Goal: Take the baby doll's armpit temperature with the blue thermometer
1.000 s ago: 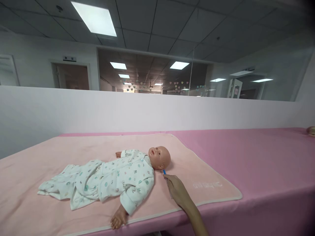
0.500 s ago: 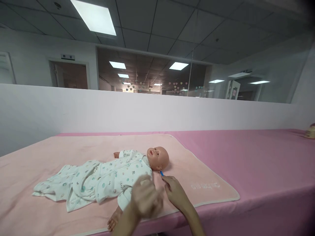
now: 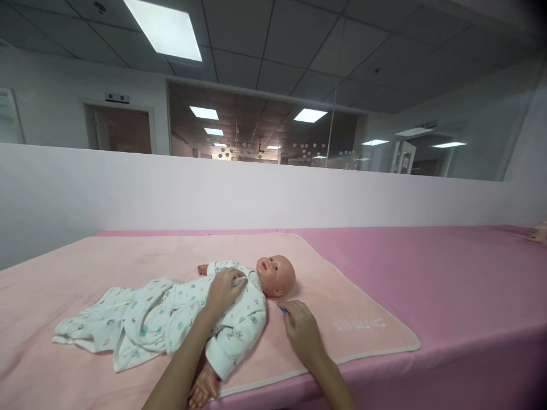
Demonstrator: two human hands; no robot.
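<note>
A baby doll [image 3: 277, 275] lies on its back, head toward the right, dressed in a white patterned gown [image 3: 171, 316]. My left hand [image 3: 224, 291] rests on the doll's chest, with thumb and fingers apart on the cloth. Beside the doll's neck and shoulder, my right hand [image 3: 302, 330] is closed on a slim blue object [image 3: 282, 310]. Just the blue end shows past the fingertips, so its kind cannot be made out. That hand is apart from the doll, low over the blanket.
Beneath the doll is a peach blanket [image 3: 342, 285] with pale lettering near its right corner. It lies on a pink-covered table [image 3: 427, 273]. A low white wall [image 3: 277, 196] with glass above stands behind. A yellowish object [image 3: 537, 232] is at the far right edge.
My left hand, a blurred fist over the near shoulder before, has moved left and away from me onto the doll's chest. My right hand still holds the blue object, now slightly farther from the head.
</note>
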